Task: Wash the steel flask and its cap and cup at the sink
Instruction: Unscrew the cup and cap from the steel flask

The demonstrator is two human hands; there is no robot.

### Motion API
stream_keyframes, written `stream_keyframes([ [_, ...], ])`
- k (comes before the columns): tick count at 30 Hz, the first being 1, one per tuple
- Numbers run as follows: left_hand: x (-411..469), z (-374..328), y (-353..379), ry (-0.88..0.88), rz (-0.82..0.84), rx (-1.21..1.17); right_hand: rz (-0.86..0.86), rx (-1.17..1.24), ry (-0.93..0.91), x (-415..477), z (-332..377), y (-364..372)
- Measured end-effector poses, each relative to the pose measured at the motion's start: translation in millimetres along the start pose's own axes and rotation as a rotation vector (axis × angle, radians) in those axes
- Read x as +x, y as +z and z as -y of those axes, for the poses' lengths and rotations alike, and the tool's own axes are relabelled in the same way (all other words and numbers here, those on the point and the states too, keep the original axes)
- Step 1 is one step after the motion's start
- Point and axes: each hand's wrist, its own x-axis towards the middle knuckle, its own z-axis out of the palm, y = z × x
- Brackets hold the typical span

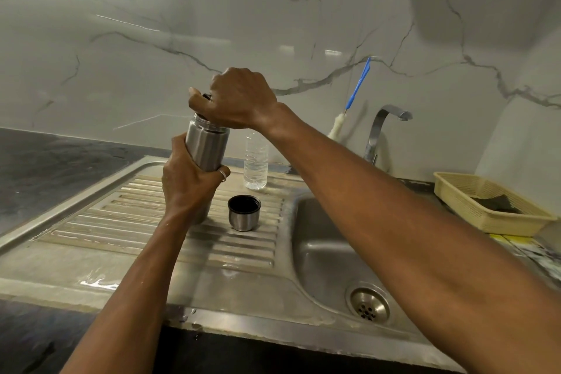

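Dark tabletop at far left, running to the ribbed drainboard, wet at its front edge. Left hand wraps the upright flask over the drainboard. Right hand curls over the flask's top, gripping the cap, mostly hidden. Cup just right of the flask, mouth up, inside dark. Bottle behind it, clear. Sink open, drain bare. Brush beside the tap. Basket far right holds a dark pad.
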Motion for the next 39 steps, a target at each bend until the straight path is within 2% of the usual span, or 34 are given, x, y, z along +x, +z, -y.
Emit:
stream_keyframes([
  [3,-2.3,0.1,3.7,0.011,-0.005,0.011,0.091,-0.027,0.066,-1.3,3.9,-6.7],
  [6,-6.0,-1.0,9.2,0.049,-0.012,0.07,0.156,-0.158,0.186,-0.2,10.6,-8.6],
  [11,-6.3,-3.3,10.7,0.059,-0.058,0.154,0.093,-0.202,0.308,1.8,19.9,-0.6],
  [20,-0.4,-3.9,3.7,0.033,-0.072,0.131,-0.108,-0.069,0.183,-2.0,20.6,-2.2],
  [24,-1.8,-5.8,1.3,0.052,-0.02,0.121,-0.097,-0.013,0.157,-4.2,9.1,5.3],
  [30,-0.8,-10.7,1.1,0.098,0.008,0.016,-0.173,0.013,-0.086,-1.1,-9.5,7.3],
  [32,-1.2,-9.6,1.1,0.119,0.007,0.042,-0.118,0.021,-0.156,-5.5,-16.9,4.9],
  [34,-3.5,-6.5,2.3,0.117,0.012,0.067,-0.011,0.022,-0.133,-11.9,-20.8,-0.6],
  [39,-4.2,-3.1,5.4,0.114,-0.004,0.121,0.139,-0.056,0.128,-17.1,-17.3,-9.9],
])
